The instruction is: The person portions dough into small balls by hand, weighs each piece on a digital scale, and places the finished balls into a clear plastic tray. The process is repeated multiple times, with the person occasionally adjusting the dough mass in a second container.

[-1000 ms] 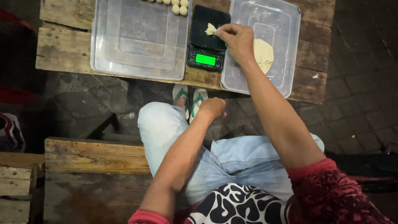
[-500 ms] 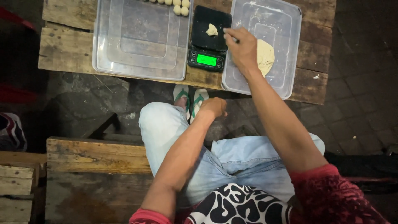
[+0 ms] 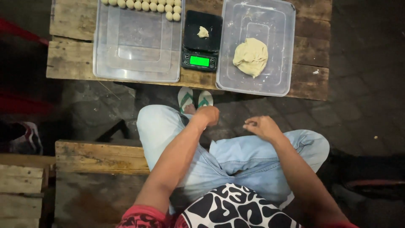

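While both hands hung low over the lap, nothing on the table was being touched. The left hand (image 3: 207,115), at the centre of the frame, was curled into a loose fist above the knee; whether it held anything I could not tell. The right hand (image 3: 260,126), just right of centre, had its fingers bent and drawn narrow, thumb near the fingertips, and whether a scrap sat between them was hidden.

At the top centre stood a small black scale (image 3: 201,40) with a lit green display, placed between the 2 clear plastic tubs (image 3: 137,72) so either could be reached from it. A small piece of dough (image 3: 203,31) lay on its platform, apart from both hands. The right-hand tub (image 3: 282,55), at the upper right, held the large dough lump (image 3: 251,56), probably the stock that pieces came from. The left-hand tub had rows of small dough balls (image 3: 143,5) packed against its far edge, likely to leave the near floor free. All of it rested on a wooden plank table (image 3: 310,80). Green sandals (image 3: 195,99) showed below its edge, and a wooden bench (image 3: 99,157) lay at the lower left.
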